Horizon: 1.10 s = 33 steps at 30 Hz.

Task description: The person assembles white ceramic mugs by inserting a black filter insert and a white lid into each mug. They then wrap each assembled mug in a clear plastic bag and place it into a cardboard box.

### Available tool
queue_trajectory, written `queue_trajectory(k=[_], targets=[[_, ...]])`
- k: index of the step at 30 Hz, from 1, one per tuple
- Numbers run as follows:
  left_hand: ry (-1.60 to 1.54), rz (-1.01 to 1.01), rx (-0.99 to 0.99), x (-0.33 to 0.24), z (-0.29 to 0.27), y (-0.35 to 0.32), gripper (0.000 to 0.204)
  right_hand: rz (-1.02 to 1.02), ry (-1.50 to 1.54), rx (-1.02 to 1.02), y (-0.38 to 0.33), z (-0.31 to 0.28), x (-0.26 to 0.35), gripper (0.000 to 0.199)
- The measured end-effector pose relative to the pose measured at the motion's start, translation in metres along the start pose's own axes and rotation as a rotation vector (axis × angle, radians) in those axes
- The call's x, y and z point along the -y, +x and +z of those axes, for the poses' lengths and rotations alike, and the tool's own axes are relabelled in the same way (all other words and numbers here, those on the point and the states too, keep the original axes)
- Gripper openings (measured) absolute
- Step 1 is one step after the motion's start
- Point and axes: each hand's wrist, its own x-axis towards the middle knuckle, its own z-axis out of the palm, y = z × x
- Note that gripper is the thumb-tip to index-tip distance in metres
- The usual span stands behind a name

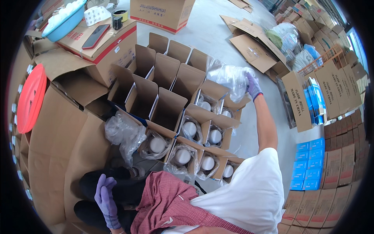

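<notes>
My right hand (254,86), in a purple glove, reaches out at the far side of the boxes. Its fingers are closed on a crumpled clear plastic bag (228,74) that lies over the box edges. Below it stand several small open cardboard boxes (187,115), each holding a white-capped item (189,129) wrapped in clear plastic. Taller boxes with raised flaps (167,107) stand to their left; the insides that show look dark. My left hand (106,199), also gloved, hangs over my dark-trousered leg, its fingers stretched out and holding nothing.
More crumpled plastic (124,132) lies left of the boxes. A large carton (97,50) bears a phone (96,36), tape (120,15) and a blue basin (64,21). A red round lid (31,97) is far left. Flattened cardboard (255,50) and blue boxes (307,163) stand right.
</notes>
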Motion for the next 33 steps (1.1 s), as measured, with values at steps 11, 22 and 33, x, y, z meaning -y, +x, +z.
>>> queue_trajectory(k=[11, 22, 33], targets=[[-0.087, -0.012, 0.003, 0.013, -0.027, -0.018, 0.049, -0.200, -0.380, -0.086, -0.012, 0.106, 0.087, 0.068], [-0.345, 0.007, 0.018, 0.020, -0.027, -0.002, 0.053, -0.056, -0.311, -0.149, 0.077, 0.126, -0.045, 0.077], [-0.198, 0.072, -0.140, 0.007, -0.054, -0.071, 0.039, -0.787, -1.512, 0.569, 0.060, 0.344, -0.070, 0.047]])
